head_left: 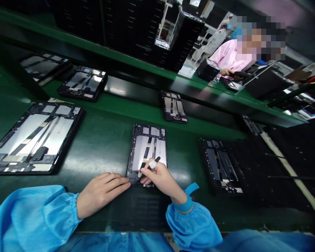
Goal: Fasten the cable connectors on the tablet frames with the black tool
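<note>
An opened tablet [160,147] lies before me on the green bench, its silvery inside and dark ribbon cables exposed. In my right hand [157,175] is a slim black pen-like tool [155,161] with a white wrap near its upper end. The fingers close round it over the tablet's lower part, and its tip is hard to make out. My left hand [102,192] rests with fingers outstretched and together, fingertips at the tablet's lower left corner. A blue band [185,206] circles my right wrist.
Other opened tablets lie around: a large-looking one [60,134] at left, one [222,164] at right, one [174,106] behind, and more at the back left. A green shelf beam [136,66] crosses overhead. Beyond it a person in a pink sleeve [225,52] handles something dark.
</note>
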A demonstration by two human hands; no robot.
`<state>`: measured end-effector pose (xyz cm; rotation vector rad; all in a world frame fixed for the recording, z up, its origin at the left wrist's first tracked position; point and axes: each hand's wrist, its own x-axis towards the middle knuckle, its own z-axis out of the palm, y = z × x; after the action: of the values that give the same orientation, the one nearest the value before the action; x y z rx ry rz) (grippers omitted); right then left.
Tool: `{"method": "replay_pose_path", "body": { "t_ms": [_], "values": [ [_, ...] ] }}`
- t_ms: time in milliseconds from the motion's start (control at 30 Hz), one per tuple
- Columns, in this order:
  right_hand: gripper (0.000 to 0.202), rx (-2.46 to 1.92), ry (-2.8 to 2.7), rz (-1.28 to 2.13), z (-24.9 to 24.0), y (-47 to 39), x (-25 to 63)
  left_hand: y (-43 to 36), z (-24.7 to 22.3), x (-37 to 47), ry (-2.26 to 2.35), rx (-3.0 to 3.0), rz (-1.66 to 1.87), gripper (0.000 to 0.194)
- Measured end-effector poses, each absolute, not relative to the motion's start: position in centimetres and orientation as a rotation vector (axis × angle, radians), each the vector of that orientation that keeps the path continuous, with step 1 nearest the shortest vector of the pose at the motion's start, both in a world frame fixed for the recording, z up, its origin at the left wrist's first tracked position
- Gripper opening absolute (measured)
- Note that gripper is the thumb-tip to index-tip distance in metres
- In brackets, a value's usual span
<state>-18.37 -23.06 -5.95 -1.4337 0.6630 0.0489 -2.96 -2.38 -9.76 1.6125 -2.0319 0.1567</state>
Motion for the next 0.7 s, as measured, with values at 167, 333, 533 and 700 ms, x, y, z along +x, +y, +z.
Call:
{"method": "replay_pose_path", "body": {
  "t_ms": [167,333,533,700],
  "values": [
    [0.046,-1.433,0.662,0.051,-5.96,-22.98,-18.33,-2.44,-9.57,-2.99,-2.024,1.606,0.167,0.033],
    [0.046,-1.434,0.668,0.035,-5.95,-22.95,-18.32,-2.34,-9.72,-2.96,-2.024,1.612,0.157,0.033],
    [0.046,-1.445,0.672,0.037,-5.94,-22.89,-18.32,-2.31,-9.33,-3.07,-2.088,1.607,0.231,0.036],
    [0.044,-1.442,0.689,0.026,-5.83,-22.79,-18.28,-2.36,-9.00,-3.68,-2.140,1.667,0.327,0.039]
  ]
}}
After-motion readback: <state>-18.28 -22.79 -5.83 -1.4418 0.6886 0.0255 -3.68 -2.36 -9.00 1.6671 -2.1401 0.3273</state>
